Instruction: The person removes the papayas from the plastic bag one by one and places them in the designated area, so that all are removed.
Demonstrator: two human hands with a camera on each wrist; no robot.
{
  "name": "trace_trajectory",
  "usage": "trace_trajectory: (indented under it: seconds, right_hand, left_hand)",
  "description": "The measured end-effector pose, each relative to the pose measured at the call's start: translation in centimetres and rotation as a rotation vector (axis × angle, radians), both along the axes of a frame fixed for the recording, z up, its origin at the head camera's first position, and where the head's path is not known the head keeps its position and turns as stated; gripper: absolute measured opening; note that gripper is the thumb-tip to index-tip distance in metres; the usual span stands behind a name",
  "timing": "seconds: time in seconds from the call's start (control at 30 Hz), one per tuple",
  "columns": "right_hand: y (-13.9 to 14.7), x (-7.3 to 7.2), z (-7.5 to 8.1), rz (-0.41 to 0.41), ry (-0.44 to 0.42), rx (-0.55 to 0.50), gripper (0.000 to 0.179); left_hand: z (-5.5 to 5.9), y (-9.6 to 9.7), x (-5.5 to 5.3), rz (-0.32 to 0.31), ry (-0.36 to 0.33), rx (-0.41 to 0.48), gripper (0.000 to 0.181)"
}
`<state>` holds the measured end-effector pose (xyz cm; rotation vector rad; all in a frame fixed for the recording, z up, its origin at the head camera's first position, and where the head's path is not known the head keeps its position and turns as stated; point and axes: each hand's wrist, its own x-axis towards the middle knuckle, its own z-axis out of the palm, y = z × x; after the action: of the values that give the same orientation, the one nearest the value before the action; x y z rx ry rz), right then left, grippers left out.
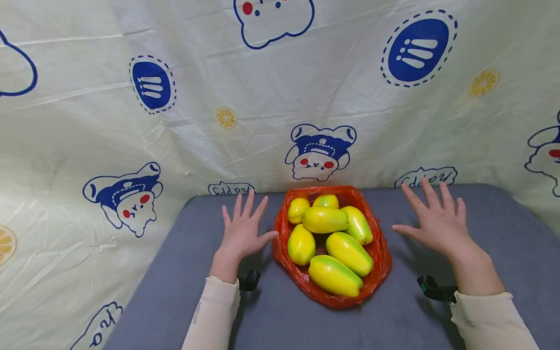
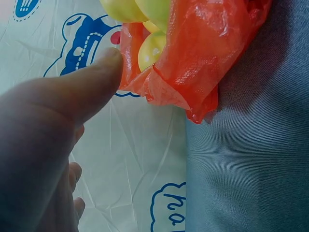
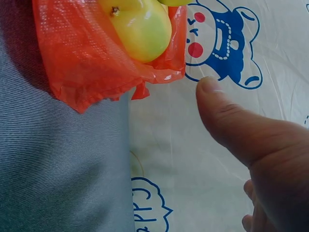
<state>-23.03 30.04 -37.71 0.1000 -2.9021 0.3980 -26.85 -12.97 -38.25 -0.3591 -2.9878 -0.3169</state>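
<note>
A red plastic bag stands with its mouth rolled open on the grey cloth surface. Several yellow-green fruits, oval and smooth, lie heaped inside; their exact kind I cannot tell. My left hand is spread to the left of the bag, its thumb close to the rim; whether it touches I cannot tell. To the bag's right, my right hand is also spread, well apart from it. Both wrist views show a thumb near the red plastic, and neither hand holds anything.
The grey table ends at a pale curtain printed with cartoon figures, which rises behind it and along the left side. A dark band sits at the left wrist and another band at the right.
</note>
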Motion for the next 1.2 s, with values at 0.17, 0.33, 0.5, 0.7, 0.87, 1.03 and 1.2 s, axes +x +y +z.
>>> trace_trajectory:
  seconds: [0.17,0.33,0.5,0.7,0.87,1.03,1.2]
  right_hand:
    - [-0.1,-0.2,-0.1,0.013,-0.019,0.000,0.112]
    - [-0.4,-0.3,-0.2,0.027,-0.047,0.004,0.110]
    - [-1.4,-0.4,-0.3,0.033,-0.055,0.007,0.107]
    - [-3.5,-0.6,-0.2,0.075,-0.017,-0.043,0.097]
    - [-6.0,-0.6,0.0,0.152,-0.028,-0.181,0.086]
    - [-8.0,-0.6,-0.3,0.249,-0.029,-0.284,0.080]
    - [-9.2,-0.9,-0.9,0.299,-0.045,-0.333,0.074]
  left_hand:
    - [-0.1,-0.1,-0.1,0.008,0.000,0.006,0.095]
    - [-0.1,0.0,0.0,0.010,0.001,0.023,0.092]
    - [-0.5,0.0,-0.2,0.000,0.028,0.062,0.089]
    - [-1.5,0.7,-0.5,-0.031,0.034,0.251,0.081]
    - [-2.6,1.3,-0.7,-0.045,-0.032,0.505,0.073]
    - [-3.7,2.1,-1.0,-0.052,-0.135,0.805,0.064]
    - [-5.0,3.2,-1.4,-0.003,-0.239,1.023,0.055]
